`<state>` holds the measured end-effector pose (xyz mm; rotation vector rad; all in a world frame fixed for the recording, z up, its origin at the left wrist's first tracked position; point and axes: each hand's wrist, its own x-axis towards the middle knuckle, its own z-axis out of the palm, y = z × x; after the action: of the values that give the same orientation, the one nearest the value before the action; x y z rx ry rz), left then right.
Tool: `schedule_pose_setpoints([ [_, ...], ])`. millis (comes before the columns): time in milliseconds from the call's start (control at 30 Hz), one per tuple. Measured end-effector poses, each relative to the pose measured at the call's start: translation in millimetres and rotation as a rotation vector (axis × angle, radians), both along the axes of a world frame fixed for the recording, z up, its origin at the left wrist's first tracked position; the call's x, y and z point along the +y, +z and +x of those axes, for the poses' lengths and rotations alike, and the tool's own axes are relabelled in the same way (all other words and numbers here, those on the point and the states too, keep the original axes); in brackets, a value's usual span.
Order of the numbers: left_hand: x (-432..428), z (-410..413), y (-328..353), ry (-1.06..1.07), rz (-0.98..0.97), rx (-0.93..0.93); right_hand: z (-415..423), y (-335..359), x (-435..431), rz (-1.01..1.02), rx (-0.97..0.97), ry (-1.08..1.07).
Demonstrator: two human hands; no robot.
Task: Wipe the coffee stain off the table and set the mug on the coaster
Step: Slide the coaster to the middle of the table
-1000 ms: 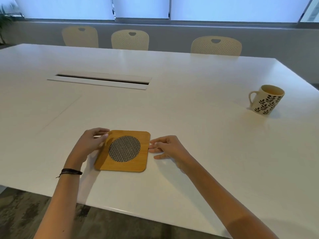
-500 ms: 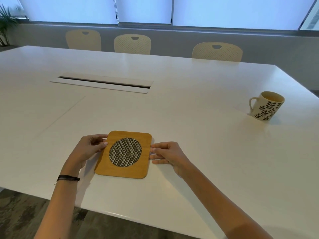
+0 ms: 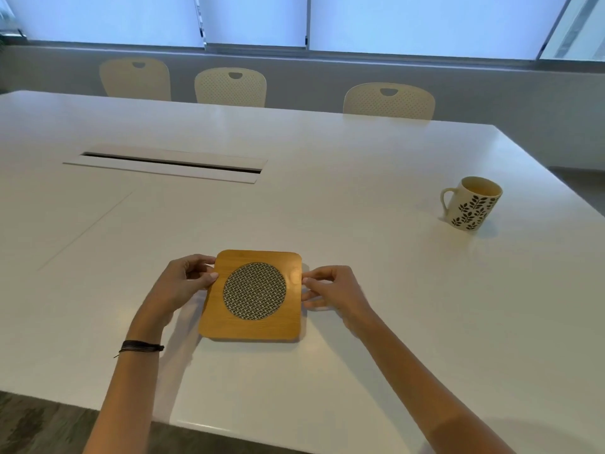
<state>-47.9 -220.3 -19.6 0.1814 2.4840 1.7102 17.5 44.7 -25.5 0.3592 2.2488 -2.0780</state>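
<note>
Coaster (image 3: 255,329) on table (image 3: 360,191), left hand (image 3: 183,283) and right hand (image 3: 334,290) pinching its side edges, leaf-patterned mug (image 3: 468,208) well apart

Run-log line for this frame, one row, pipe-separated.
left grip: holds coaster left edge | right grip: holds right edge | mug: upright on table, far right, off coaster | stain: none seen

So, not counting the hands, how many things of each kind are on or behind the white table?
Cream perforated chairs: 3
Cream ceramic mug with dark leaf pattern: 1
Square wooden coaster with round woven centre: 1
Total: 5
</note>
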Motion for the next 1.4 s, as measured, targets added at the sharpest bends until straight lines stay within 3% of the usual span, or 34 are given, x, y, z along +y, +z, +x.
schedule_pose_setpoints([
  [567, 165.0, 11.9, -8.4, -0.305, -0.027, -0.077, 43.9, -4.3, 155.8, 0.149, -0.083, -0.206],
  [1400, 221.9, 4.7, -6.0, -0.432, -0.313, -0.116, 46.7, -8.7, 191.3, 0.268, -0.12, -0.324],
])
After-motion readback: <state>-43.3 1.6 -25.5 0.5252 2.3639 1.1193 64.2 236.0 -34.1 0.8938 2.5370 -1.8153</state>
